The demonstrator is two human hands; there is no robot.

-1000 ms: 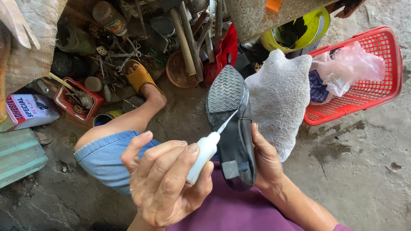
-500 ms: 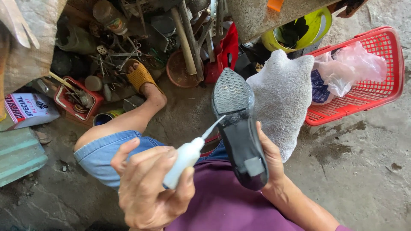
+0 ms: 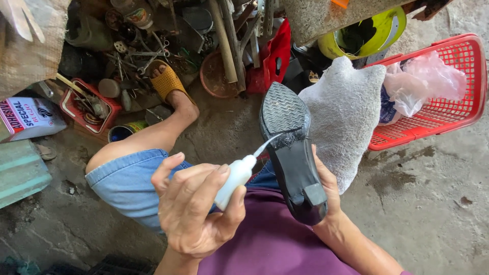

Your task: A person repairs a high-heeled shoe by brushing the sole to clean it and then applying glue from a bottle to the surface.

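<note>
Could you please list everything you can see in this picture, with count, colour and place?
shoe: one, black, sole up, centre, held from beneath
glue bottle: one, white, nozzle tip at the shoe's sole
cloth: one, grey, right of the shoe
basket: one, red, upper right
plastic bag: one, pinkish, in the basket
helmet: one, yellow, top
tray: one, red, left, holding tools
box: one, white, far left
sandal: one, yellow, on the person's foot
left hand: holds the glue bottle
right hand: holds the shoe
</note>
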